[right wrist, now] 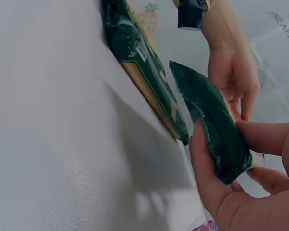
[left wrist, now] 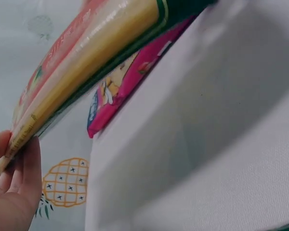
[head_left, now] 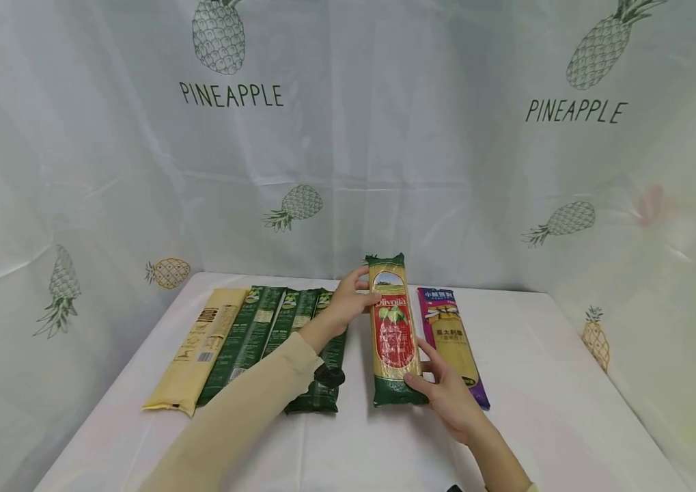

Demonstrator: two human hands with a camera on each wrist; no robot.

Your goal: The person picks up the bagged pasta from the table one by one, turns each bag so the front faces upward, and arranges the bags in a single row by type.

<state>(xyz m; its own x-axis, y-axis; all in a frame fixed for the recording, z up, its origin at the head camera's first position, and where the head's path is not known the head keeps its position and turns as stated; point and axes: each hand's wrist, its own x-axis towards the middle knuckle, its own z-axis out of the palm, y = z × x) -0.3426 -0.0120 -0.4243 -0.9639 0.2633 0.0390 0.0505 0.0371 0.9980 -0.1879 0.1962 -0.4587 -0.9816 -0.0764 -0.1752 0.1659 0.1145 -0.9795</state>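
Note:
Both hands hold a pasta packet (head_left: 393, 328) with a red label and dark green ends, raised above the white table. In the head view my left hand (head_left: 350, 301) grips its upper left edge, thumb in front. My right hand (head_left: 449, 396) pinches the lower right corner, thumb on the front. In the left wrist view the fingers (left wrist: 31, 168) lie behind the packet's thin edge. The right wrist view shows the green end (right wrist: 214, 122) of the packet between thumb and fingers. A purple pasta packet (head_left: 451, 335) lies just right of the held one.
Left on the table (head_left: 544, 383) lie several packets side by side: a yellow one (head_left: 200, 348) outermost, then green ones (head_left: 246, 335). The left forearm crosses over them. A pineapple-print curtain (head_left: 421, 171) hangs along the back and sides.

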